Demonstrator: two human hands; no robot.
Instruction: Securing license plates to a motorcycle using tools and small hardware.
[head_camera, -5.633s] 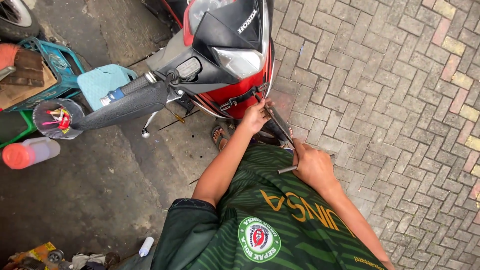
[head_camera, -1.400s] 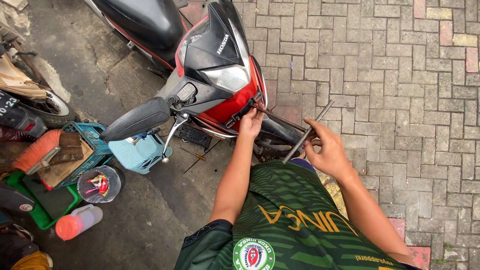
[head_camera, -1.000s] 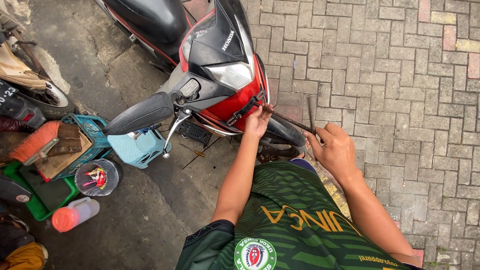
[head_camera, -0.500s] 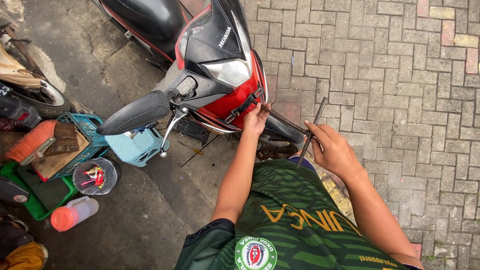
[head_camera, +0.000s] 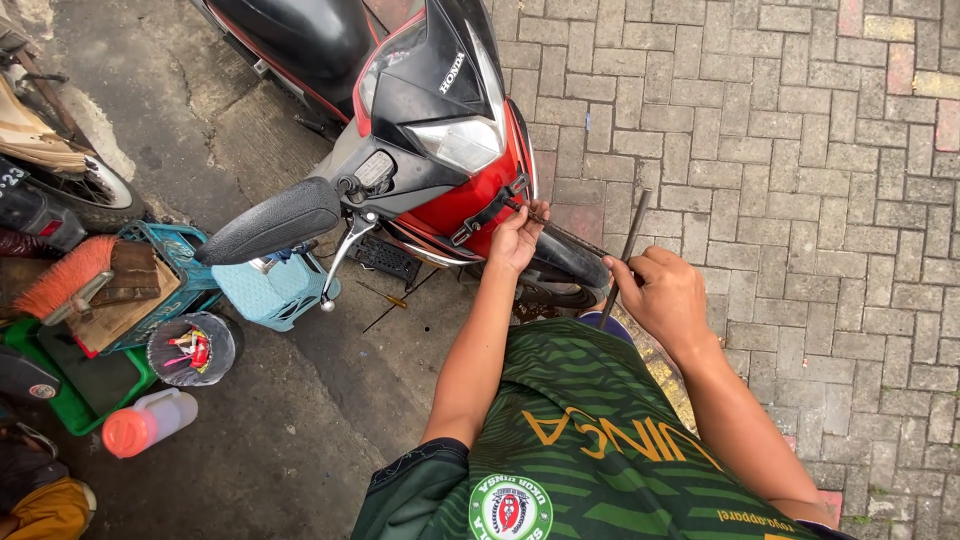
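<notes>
Right hand (head_camera: 668, 295) is closed around a thin dark metal rod (head_camera: 624, 252), gripped at about mid-length. The rod is straight, slim and matt, and looks round in section. Its long axis runs steeply, nearly upright in the frame: the top end tips slightly right and away over the brick paving (head_camera: 800, 150), the lower end points down toward the green jersey (head_camera: 590, 440). Left hand (head_camera: 516, 238) is up against the red front panel of the motorbike (head_camera: 450, 150), fingers curled on a dark strap or bracket there; what they pinch is too small to tell. The bike has glossy red and black plastic, a clear headlight and a black rubbery handlebar grip (head_camera: 270, 220). The front tyre (head_camera: 565, 265) sits between the two hands. At left on the concrete are a light blue plastic container (head_camera: 265, 290), a green tray (head_camera: 80, 390) and a white jug with an orange cap (head_camera: 145, 425).
</notes>
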